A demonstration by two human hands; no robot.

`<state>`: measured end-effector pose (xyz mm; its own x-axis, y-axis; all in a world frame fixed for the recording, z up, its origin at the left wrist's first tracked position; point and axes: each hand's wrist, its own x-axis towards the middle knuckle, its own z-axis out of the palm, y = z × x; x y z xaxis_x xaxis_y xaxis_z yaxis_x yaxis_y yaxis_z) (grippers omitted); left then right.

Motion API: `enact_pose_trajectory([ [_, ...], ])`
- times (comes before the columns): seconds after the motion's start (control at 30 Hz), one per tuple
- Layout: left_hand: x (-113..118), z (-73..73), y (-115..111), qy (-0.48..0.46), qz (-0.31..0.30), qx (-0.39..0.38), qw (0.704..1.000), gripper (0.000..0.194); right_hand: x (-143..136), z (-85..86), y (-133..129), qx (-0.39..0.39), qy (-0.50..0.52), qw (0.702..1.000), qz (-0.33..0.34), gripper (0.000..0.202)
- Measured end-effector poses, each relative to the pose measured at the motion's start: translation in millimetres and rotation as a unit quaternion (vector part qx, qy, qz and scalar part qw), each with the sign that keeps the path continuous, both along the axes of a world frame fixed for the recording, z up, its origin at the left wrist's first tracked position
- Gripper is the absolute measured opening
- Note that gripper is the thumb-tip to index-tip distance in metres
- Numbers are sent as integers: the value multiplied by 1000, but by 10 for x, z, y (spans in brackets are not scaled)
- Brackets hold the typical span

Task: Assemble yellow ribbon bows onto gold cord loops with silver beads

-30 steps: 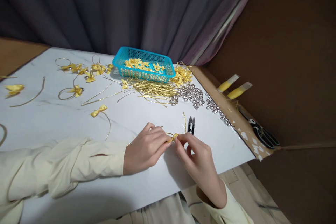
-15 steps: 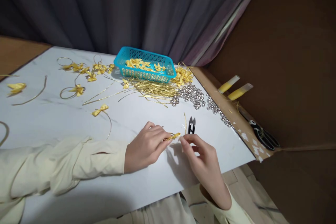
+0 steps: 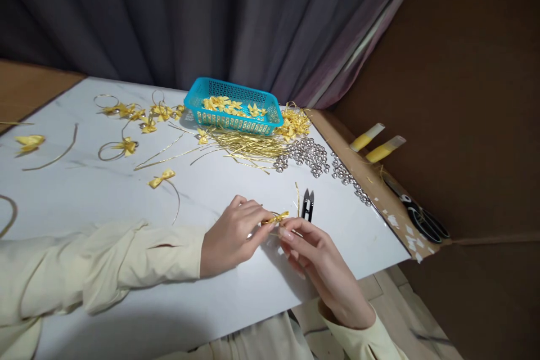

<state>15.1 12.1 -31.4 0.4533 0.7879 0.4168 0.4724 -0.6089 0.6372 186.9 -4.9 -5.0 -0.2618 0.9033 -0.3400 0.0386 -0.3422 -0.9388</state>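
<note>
The right hand has come back in beneath the small yellow bow, its fingers closing on the gold wire, while the left hand pinches the bow low over the counter, steadying it beside the black snips.

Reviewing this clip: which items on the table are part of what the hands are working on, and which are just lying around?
In hand:
left hand, pinching the yellow bow
right hand, fingers at the gold wire under the bow

Lying about:
thread snips, just beyond the hands
blue basket of bows
silver bells
gold wire pile
finished bow loops
scissors
</note>
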Motion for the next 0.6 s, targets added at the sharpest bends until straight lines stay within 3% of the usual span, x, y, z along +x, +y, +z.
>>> enact_pose_trajectory([
  [0.1, 6, 1, 1, -3, 6, 7, 1000, 13, 7, -2, -8, 113, -73, 991, 7, 17],
  [0.17, 11, 5, 0, -7, 8, 10, 1000, 12, -5, -46, -27, 255, -159, 954, -16, 15],
  [0.3, 19, 12, -2, -5, -6, 13, 1000, 13, -46, -172, -62, 505, -312, 802, -68, 10],
  [0.4, 18, 15, -1, -10, -19, 10, 1000, 12, -78, -225, -49, 588, -369, 716, -69, 15],
  [0.5, 13, 16, 2, -18, -26, 2, 1000, 12, -91, -232, -23, 610, -382, 691, -66, 19],
  [0.6, 8, 11, 3, -19, -29, -6, 999, 14, -65, -204, 0, 595, -377, 708, -52, 22],
])
